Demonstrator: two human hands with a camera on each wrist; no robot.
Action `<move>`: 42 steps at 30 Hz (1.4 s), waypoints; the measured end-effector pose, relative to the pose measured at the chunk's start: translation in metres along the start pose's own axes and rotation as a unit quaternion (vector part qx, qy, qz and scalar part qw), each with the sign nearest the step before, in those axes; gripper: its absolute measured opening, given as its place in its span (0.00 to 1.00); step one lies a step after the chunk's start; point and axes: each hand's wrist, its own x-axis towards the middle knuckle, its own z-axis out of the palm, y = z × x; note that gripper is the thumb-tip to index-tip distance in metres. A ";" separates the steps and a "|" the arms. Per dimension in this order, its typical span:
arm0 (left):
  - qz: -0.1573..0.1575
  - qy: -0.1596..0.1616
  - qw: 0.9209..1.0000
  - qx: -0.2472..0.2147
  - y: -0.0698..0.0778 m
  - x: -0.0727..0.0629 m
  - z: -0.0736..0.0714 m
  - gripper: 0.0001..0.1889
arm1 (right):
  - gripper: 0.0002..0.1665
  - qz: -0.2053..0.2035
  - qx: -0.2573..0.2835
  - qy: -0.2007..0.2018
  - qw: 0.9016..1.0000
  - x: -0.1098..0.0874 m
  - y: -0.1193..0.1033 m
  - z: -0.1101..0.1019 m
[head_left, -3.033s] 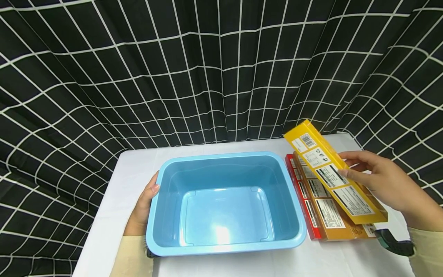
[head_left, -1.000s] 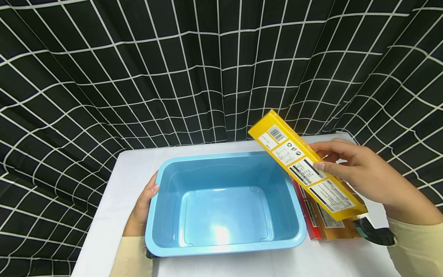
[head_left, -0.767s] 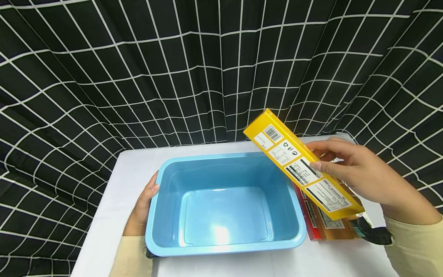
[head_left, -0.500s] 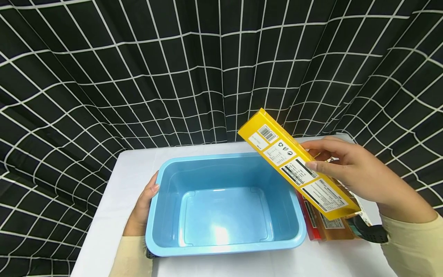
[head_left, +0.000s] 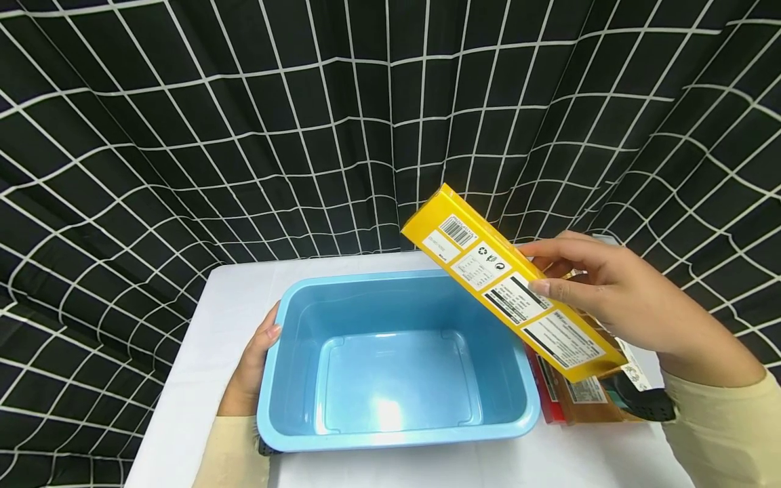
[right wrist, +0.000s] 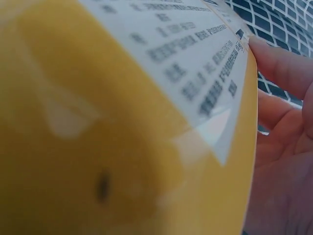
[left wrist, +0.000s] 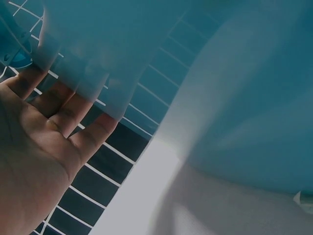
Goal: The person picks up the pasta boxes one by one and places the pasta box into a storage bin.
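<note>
A long yellow carton (head_left: 512,288) with white label panels and a barcode is pinched in my right hand (head_left: 610,291), thumb on the label side. It is held tilted over the right rim of a blue plastic tub (head_left: 390,444). In the right wrist view the carton (right wrist: 122,147) fills most of the picture beside the hand (right wrist: 283,127). My left hand (head_left: 253,359) grips the tub's left rim, thumb on top. The left wrist view shows that hand's fingers (left wrist: 93,134) reaching up under the rim; their tips are hidden behind the blue plastic.
Right of the tub, a red box (head_left: 552,407) and a brown box (head_left: 592,410) lie side by side on the white-covered table (head_left: 244,285), partly hidden by the yellow carton. A black curtain with white grid lines (head_left: 390,135) hangs behind and at both sides.
My right hand has carried the yellow carton leftward, from above the red and brown boxes to partly over the tub. The left hand and tub have stayed put.
</note>
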 end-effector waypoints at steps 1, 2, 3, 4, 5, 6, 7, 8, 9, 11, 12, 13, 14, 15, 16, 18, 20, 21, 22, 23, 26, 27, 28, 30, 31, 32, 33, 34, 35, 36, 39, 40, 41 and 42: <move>0.000 0.000 1.000 0.000 0.000 0.000 0.000 0.37 | 0.24 -0.002 0.001 -0.001 1.000 0.001 -0.002 0.000; 0.000 0.001 1.000 0.001 0.000 0.000 0.000 0.38 | 0.23 -0.001 0.005 -0.003 1.000 0.001 -0.004 0.000; 0.001 0.002 1.000 0.001 0.000 0.000 0.001 0.38 | 0.23 0.002 0.009 -0.006 1.000 0.002 -0.006 0.000; 0.001 0.002 1.000 0.003 0.000 0.000 0.001 0.38 | 0.23 0.001 0.016 -0.008 1.000 0.003 -0.008 0.001; 0.003 0.002 1.000 0.005 0.001 0.000 0.001 0.37 | 0.22 -0.001 0.021 -0.010 1.000 0.004 -0.010 0.001; 0.004 0.003 1.000 0.008 0.001 -0.001 0.001 0.37 | 0.22 -0.004 0.026 -0.014 1.000 0.005 -0.011 0.002; 0.005 0.003 1.000 0.008 0.001 -0.001 0.001 0.37 | 0.22 -0.009 0.030 -0.017 0.999 0.006 -0.013 0.003; 0.006 0.003 1.000 0.008 0.001 -0.002 0.002 0.37 | 0.22 -0.015 0.033 -0.019 0.999 0.007 -0.015 0.003; 0.006 0.002 1.000 0.009 0.001 -0.002 0.002 0.37 | 0.22 -0.023 0.034 -0.022 0.999 0.009 -0.017 0.004; 0.007 0.003 1.000 0.011 0.001 -0.003 0.002 0.37 | 0.23 -0.035 0.036 -0.026 0.998 0.011 -0.020 0.006; 0.007 0.004 1.000 0.011 0.000 -0.003 0.002 0.37 | 0.22 -0.036 0.040 -0.029 0.998 0.012 -0.022 0.008; 0.008 0.005 1.000 0.011 0.000 -0.002 0.002 0.37 | 0.22 -0.037 0.042 -0.032 0.998 0.013 -0.023 0.009; 0.009 0.005 1.000 0.011 0.000 -0.002 0.002 0.37 | 0.22 -0.036 0.044 -0.034 0.998 0.014 -0.025 0.010; 0.010 0.006 1.000 0.010 -0.001 -0.001 0.002 0.37 | 0.22 -0.035 0.048 -0.037 0.998 0.015 -0.026 0.012; 0.010 0.006 1.000 0.009 -0.001 -0.001 0.001 0.37 | 0.22 -0.034 0.052 -0.040 0.997 0.016 -0.028 0.013; 0.011 0.005 1.000 0.009 -0.002 0.000 0.001 0.37 | 0.22 -0.034 0.059 -0.048 0.997 0.019 -0.030 0.017; 0.010 0.000 1.000 0.009 -0.001 0.000 0.000 0.37 | 0.23 -0.037 0.063 -0.056 0.996 0.022 -0.033 0.020; 0.010 0.000 1.000 0.010 -0.001 0.000 0.000 0.37 | 0.24 -0.039 0.063 -0.060 0.995 0.023 -0.034 0.021; 0.009 0.000 1.000 0.010 -0.001 0.000 0.000 0.37 | 0.25 -0.038 0.062 -0.063 0.995 0.024 -0.036 0.023; 0.010 0.000 1.000 0.011 -0.001 -0.001 0.000 0.37 | 0.25 -0.039 0.060 -0.066 0.995 0.025 -0.037 0.024; 0.009 0.005 1.000 0.009 -0.001 -0.001 0.001 0.37 | 0.26 -0.045 0.052 -0.076 0.995 0.029 -0.040 0.027; 0.010 0.007 1.000 0.007 -0.001 -0.001 0.001 0.37 | 0.26 -0.047 0.047 -0.079 0.995 0.030 -0.040 0.028; 0.010 0.007 1.000 0.004 -0.001 0.000 0.001 0.38 | 0.26 -0.050 0.043 -0.082 0.994 0.031 -0.041 0.029; 0.011 0.005 1.000 0.003 -0.001 0.001 0.001 0.38 | 0.26 -0.057 0.036 -0.088 0.994 0.033 -0.042 0.030; 0.010 0.004 1.000 0.000 -0.001 0.001 0.001 0.39 | 0.26 -0.059 0.034 -0.091 0.994 0.034 -0.042 0.031; 0.009 0.002 1.000 0.000 -0.001 0.001 0.001 0.39 | 0.26 -0.060 0.032 -0.093 0.993 0.035 -0.043 0.031; 0.010 0.001 1.000 0.000 -0.001 0.001 0.001 0.39 | 0.26 -0.061 0.028 -0.094 0.993 0.036 -0.045 0.032; 0.008 0.000 1.000 0.001 -0.001 0.001 0.001 0.39 | 0.26 -0.063 0.028 -0.095 0.993 0.037 -0.046 0.032; 0.007 0.000 1.000 0.003 -0.001 0.000 0.000 0.39 | 0.26 -0.064 0.028 -0.097 0.993 0.038 -0.048 0.033; 0.004 -0.002 1.000 -0.002 0.000 0.000 0.000 0.39 | 0.26 -0.065 0.027 -0.098 0.993 0.039 -0.049 0.034; 0.000 -0.001 1.000 -0.002 0.001 0.002 -0.001 0.40 | 0.25 -0.072 0.030 -0.101 0.992 0.043 -0.055 0.037; -0.002 0.000 1.000 -0.004 0.001 0.003 -0.001 0.41 | 0.25 -0.074 0.033 -0.104 0.991 0.044 -0.057 0.039; -0.004 0.001 1.000 -0.005 0.002 0.003 -0.001 0.41 | 0.25 -0.076 0.037 -0.109 0.991 0.046 -0.058 0.041; -0.008 0.003 1.000 -0.005 0.002 0.004 -0.001 0.41 | 0.25 -0.076 0.041 -0.113 0.990 0.048 -0.060 0.043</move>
